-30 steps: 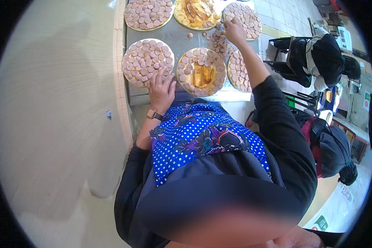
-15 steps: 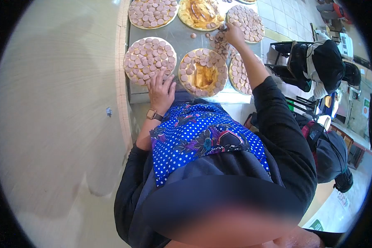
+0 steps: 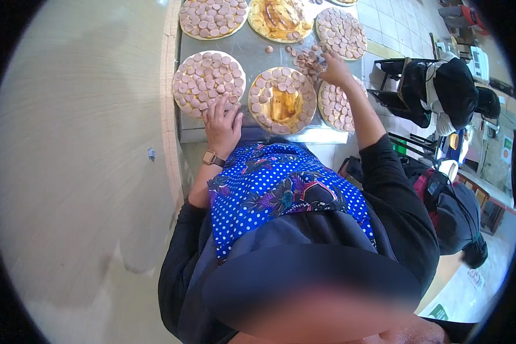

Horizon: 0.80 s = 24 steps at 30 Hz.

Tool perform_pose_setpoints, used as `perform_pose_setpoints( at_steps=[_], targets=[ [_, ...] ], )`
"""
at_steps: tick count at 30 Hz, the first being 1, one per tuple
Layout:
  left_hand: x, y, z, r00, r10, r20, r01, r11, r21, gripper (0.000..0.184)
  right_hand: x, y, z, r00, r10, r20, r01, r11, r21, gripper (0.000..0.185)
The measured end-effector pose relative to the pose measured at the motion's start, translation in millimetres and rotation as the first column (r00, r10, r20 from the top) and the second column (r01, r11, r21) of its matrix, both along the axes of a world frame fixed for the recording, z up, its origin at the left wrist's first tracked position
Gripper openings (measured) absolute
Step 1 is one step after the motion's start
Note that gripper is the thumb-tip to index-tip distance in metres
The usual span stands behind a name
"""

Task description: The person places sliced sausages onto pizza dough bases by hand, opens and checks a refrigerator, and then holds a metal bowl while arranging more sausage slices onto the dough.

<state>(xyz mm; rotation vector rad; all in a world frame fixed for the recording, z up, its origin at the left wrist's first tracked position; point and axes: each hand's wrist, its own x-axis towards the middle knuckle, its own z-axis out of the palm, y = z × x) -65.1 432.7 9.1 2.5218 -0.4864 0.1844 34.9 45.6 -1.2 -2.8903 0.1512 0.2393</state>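
My left hand (image 3: 222,123) lies with its fingers spread at the near edge of a pizza base (image 3: 209,83) covered in sausage slices. At the right side of a loose pile of sausage slices (image 3: 308,62) is my right hand (image 3: 336,70), its fingers apart and touching the slices. Nearer me, a middle pizza base (image 3: 282,100) has slices around its rim and bare reddish-brown sauce in its centre. Under my right forearm is another sliced-sausage pizza (image 3: 335,106), partly hidden.
Farther back on the metal table (image 3: 226,48) are a topped pizza (image 3: 214,17), a sauced base (image 3: 280,20) and another topped pizza (image 3: 342,33). A wall (image 3: 86,143) runs along the left. Black chairs (image 3: 410,86) and a backpack (image 3: 464,212) stand at the right.
My right hand has drawn back toward me, from the far end of the slice pile to its right side. The far slices now sit closer together. My left hand stays put.
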Motion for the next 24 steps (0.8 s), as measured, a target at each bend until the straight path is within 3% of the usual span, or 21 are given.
perform_pose_setpoints(
  at_steps=[2, 6, 8, 9, 11, 12, 14, 15, 16, 18, 23, 24],
  targets=[
    [-2, 0, -1, 1.0, -0.004, -0.012, 0.004, 1.0, 0.002, 0.025, -9, 2, 2, 0.993, 0.055, -0.103, -0.07, 0.986, -0.151, 0.052],
    [1, -3, 0, 1.0, -0.011, -0.009, 0.011, 1.0, 0.002, 0.025, 15, 16, -13, 0.99, -0.038, -0.138, 0.031, 0.998, -0.053, 0.047],
    [3, -5, 2, 1.0, -0.018, -0.017, 0.017, 1.0, -0.009, 0.025, 27, 16, -28, 0.998, 0.007, -0.058, 0.006, 0.976, 0.22, 0.032],
    [4, -6, 2, 1.0, -0.02, -0.022, 0.02, 1.0, -0.022, 0.025, 28, 21, -21, 0.998, 0.006, -0.057, 0.007, 0.976, 0.219, 0.032],
    [4, -6, 3, 0.999, -0.022, -0.038, 0.021, 0.999, -0.027, 0.026, 29, 35, 2, 0.986, -0.132, -0.1, 0.165, 0.754, 0.635, 0.034],
    [4, -4, 4, 0.998, -0.024, -0.054, 0.022, 0.999, -0.033, 0.027, 29, 30, 0, 0.986, -0.129, -0.102, 0.164, 0.753, 0.637, 0.034],
    [2, -2, 4, 0.998, -0.017, -0.059, 0.015, 0.999, -0.034, 0.026, 27, 5, -6, 0.998, 0.048, 0.028, -0.054, 0.939, 0.339, 0.036],
    [2, -1, 4, 0.998, -0.011, -0.06, 0.009, 0.999, -0.038, 0.026, 19, 6, 8, 0.991, 0.086, -0.101, -0.063, 0.976, 0.209, 0.032],
    [2, 0, 3, 0.998, -0.009, -0.059, 0.007, 0.999, -0.04, 0.026, 10, 6, 11, 0.991, 0.088, -0.101, -0.065, 0.976, 0.207, 0.032],
    [0, 3, 0, 0.998, 0.0, -0.055, -0.001, 1.0, -0.011, 0.026, -5, 5, 9, 0.956, 0.253, -0.15, -0.246, 0.967, 0.064, 0.028],
    [2, 2, -1, 1.0, 0.002, -0.018, -0.002, 1.0, 0.0, 0.025, 6, 18, -14, 0.951, 0.215, -0.223, -0.209, 0.977, 0.049, 0.027],
    [2, 1, 0, 1.0, 0.003, -0.021, -0.003, 1.0, -0.003, 0.025, 10, 18, -15, 0.977, 0.156, -0.145, -0.135, 0.98, 0.147, 0.026]
  ],
)
